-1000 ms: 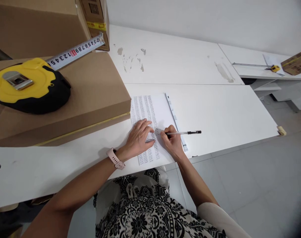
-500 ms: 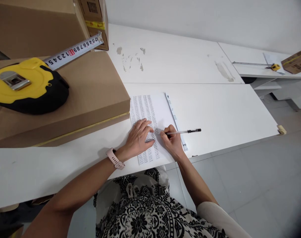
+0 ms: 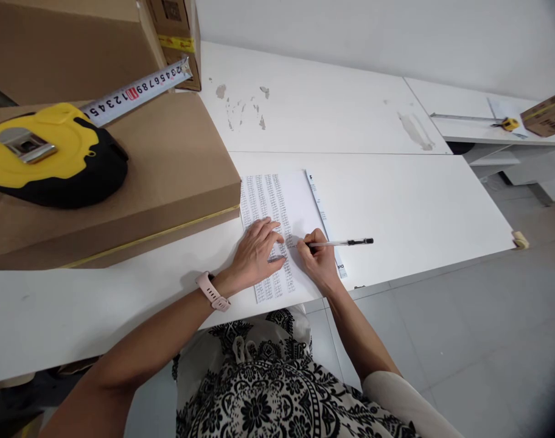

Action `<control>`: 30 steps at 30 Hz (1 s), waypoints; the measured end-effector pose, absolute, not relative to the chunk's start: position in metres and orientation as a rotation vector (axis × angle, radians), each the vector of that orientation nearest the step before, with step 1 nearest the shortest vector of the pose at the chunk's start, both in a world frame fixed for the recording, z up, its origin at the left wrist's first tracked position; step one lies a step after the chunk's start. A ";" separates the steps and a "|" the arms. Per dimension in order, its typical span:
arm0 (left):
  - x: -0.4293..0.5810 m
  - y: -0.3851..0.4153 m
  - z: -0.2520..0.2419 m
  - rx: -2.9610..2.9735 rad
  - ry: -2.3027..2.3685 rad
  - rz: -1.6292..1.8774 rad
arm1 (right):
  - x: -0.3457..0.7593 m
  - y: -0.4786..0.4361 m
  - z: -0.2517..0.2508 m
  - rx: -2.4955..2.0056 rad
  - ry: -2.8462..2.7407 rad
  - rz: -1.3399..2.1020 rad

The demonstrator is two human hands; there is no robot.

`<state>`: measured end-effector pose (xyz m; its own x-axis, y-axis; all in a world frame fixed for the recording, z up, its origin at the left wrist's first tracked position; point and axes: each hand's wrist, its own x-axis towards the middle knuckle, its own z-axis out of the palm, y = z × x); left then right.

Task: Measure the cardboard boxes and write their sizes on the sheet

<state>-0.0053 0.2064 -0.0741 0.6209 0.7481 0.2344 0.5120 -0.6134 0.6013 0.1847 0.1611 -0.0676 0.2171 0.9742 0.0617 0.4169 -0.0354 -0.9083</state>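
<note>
A white sheet of paper (image 3: 300, 207) with columns of small handwriting lies on the white table, over another printed sheet (image 3: 321, 204) whose blue-marked edge shows at the right. My left hand (image 3: 258, 250) rests on the written columns with its fingers spread, holding nothing. In my right hand (image 3: 318, 258), the fingers are pinched round a pen (image 3: 350, 242) with a clear barrel and a black cap end. Its tip side points left, close to the last column of writing; the exact tip is too small to make out.
A cardboard box (image 3: 168, 164) stands left of the paper, with a large yellow and black tape measure (image 3: 53, 155) above it. Farther right are a small tape measure (image 3: 509, 124) and another box (image 3: 546, 114). The table's front edge is near my body.
My right hand and the pen have shifted very slightly to the right. My left hand stays in place on the paper.
</note>
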 end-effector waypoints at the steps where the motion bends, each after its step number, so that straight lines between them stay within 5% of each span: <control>1: -0.005 0.206 -0.074 2.361 0.992 0.652 | 0.185 0.161 -0.068 -1.599 -1.339 0.796; 30: -0.006 0.207 -0.074 2.362 0.976 0.648 | 0.184 0.162 -0.065 -1.619 -1.329 0.744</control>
